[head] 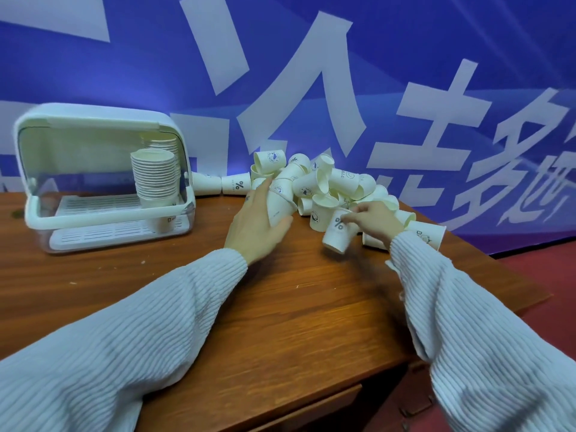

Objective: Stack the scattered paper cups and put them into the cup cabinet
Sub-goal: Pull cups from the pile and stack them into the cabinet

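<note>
A heap of several white paper cups (314, 182) lies at the back of the wooden table (280, 291). My left hand (255, 222) grips a short stack of cups (280, 207) lying on its side at the heap's left edge. My right hand (374, 219) pinches the rim of a single cup printed with a percent sign (336, 232), held tilted just above the table. The white cup cabinet (103, 179) stands at the left with its clear lid raised. Inside it stand tall stacks of cups (156, 176).
Two cups (223, 183) lie on their sides between the cabinet and the heap. A blue banner with large white characters (311, 73) hangs right behind the table. The table's right edge (498, 260) drops off to a red floor.
</note>
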`<state>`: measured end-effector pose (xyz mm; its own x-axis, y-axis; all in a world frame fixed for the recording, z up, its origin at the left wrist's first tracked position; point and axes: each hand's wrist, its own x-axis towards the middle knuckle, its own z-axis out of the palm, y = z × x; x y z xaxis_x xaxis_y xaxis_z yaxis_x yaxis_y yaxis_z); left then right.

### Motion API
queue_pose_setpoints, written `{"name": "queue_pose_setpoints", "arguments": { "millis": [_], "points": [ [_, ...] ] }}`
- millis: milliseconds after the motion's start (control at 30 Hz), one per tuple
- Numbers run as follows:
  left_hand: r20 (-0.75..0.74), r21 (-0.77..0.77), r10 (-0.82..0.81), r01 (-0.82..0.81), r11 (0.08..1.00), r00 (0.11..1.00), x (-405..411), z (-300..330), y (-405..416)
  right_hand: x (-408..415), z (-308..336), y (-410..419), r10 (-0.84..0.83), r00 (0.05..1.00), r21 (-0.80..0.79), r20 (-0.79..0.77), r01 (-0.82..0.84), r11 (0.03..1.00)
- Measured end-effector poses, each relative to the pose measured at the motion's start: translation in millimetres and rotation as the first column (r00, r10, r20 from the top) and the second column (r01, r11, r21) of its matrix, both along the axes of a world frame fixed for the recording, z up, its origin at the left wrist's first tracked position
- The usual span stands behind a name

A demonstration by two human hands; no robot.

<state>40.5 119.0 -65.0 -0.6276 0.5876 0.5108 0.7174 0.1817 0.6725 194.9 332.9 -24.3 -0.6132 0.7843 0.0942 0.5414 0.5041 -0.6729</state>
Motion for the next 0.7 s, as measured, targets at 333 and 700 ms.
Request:
{"name": "queue_pose_setpoints", "arguments": {
  "millis": [333,700],
  "points": [
    [0.221,0.403,0.304,-0.371,0.837,0.927,-53.1,48.7,-83.0,-88.0,56.9,-112.4,0.322,0.784,0.154,-0.531,-0.284,0.946],
    [0.24,0.473,0.428,-0.49,0.732,0.871,-115.9,57.4,-184.7,-225.4,88.2,-211.2,0.663,0.678,0.386,-0.317,-0.547,0.743]
  ]
}}
